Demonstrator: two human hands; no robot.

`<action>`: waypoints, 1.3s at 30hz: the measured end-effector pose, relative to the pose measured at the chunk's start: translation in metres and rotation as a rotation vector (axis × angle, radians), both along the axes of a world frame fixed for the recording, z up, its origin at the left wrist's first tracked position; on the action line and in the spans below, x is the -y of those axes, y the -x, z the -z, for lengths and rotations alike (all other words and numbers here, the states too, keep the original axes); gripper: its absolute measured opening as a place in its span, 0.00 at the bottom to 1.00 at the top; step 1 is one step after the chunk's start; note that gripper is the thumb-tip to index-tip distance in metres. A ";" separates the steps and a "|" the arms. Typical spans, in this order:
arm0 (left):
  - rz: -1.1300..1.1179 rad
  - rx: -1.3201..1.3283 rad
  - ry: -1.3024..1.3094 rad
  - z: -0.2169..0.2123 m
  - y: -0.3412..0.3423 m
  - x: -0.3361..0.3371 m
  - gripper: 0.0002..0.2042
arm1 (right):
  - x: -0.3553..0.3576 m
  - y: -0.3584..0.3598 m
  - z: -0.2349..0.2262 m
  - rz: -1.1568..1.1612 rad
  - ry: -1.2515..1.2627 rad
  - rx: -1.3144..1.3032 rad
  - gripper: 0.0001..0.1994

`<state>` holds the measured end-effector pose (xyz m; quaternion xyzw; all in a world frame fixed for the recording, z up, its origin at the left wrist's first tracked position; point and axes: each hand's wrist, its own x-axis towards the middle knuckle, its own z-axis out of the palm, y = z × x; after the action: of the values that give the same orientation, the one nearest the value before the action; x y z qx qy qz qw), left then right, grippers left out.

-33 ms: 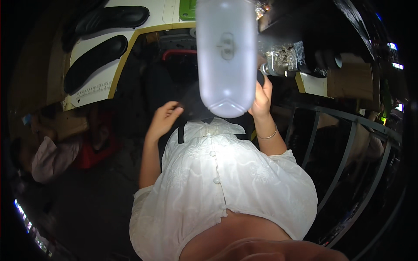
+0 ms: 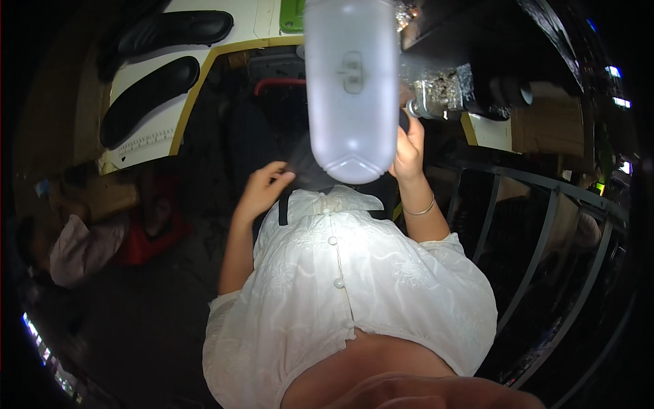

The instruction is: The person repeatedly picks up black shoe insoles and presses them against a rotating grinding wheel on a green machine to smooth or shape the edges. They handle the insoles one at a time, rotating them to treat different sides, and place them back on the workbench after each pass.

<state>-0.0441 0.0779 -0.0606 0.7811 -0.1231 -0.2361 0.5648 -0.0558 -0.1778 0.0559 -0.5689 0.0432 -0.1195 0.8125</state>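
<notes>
A long, pale, translucent housing (image 2: 351,126) with a rounded end hangs in the middle of my view and hides most of the space between my hands. Left of its lower end, my left hand (image 2: 264,189) has thumb and fingers pinched together at something dark and blurred. My right hand (image 2: 409,153) is raised at the housing's right edge, partly hidden behind it. Its fingers are bent round a dark, rounded thing (image 2: 404,121) of which only a sliver shows. Just above those fingers is a shiny metal machine part (image 2: 439,95).
Two black, shoe-shaped pieces (image 2: 153,99) lie on the white table (image 2: 146,144) at the far left, by a printed scale. A green object (image 2: 292,17) is at the back. Grey metal rails (image 2: 531,249) stand at my right. Another person's sleeve (image 2: 82,252) shows at left, near a red stool (image 2: 153,228).
My left hand has shifted slightly to the right, toward the housing. The housing appears a little further left in view. My right hand stays nearly in place.
</notes>
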 end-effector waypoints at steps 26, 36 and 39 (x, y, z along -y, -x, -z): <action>-0.045 -0.106 0.645 -0.098 -0.020 0.079 0.13 | 0.146 0.008 0.018 0.334 -0.347 -0.011 0.12; -0.491 -0.148 0.398 -0.085 -0.032 -0.005 0.15 | 0.008 -0.012 0.027 0.289 -0.497 0.030 0.15; -0.590 -0.192 0.237 -0.032 -0.045 -0.037 0.16 | -0.024 0.007 0.028 0.184 -0.377 0.015 0.19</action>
<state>0.0005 0.1148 -0.0283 0.6861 0.1353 -0.1189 0.7048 -0.0626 -0.1539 0.0282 -0.3994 0.1107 -0.1873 0.8906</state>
